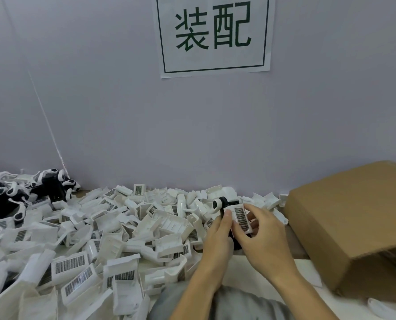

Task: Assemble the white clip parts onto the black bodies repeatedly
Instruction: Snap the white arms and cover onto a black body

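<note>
Left hand [217,229]: steadies the black body [236,244] from the 9 o'clock side, thumb up along the part, so it cannot twist.
Right hand [265,236]: pinches the white clip part [241,219] by its edges, grille facing up, seating it on the body.
Fit: probably half-seated; the joint is hidden.
Loose clips [81,250]: heaped on the bench at 8 o'clock, within reach.
Cardboard box [354,222]: at 3 o'clock.

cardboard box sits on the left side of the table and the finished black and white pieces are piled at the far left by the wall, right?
Not quite. The head view shows the cardboard box on the right side of the table, beside the hands. The rest holds: the finished black and white pieces are piled at the far left by the wall.
</note>
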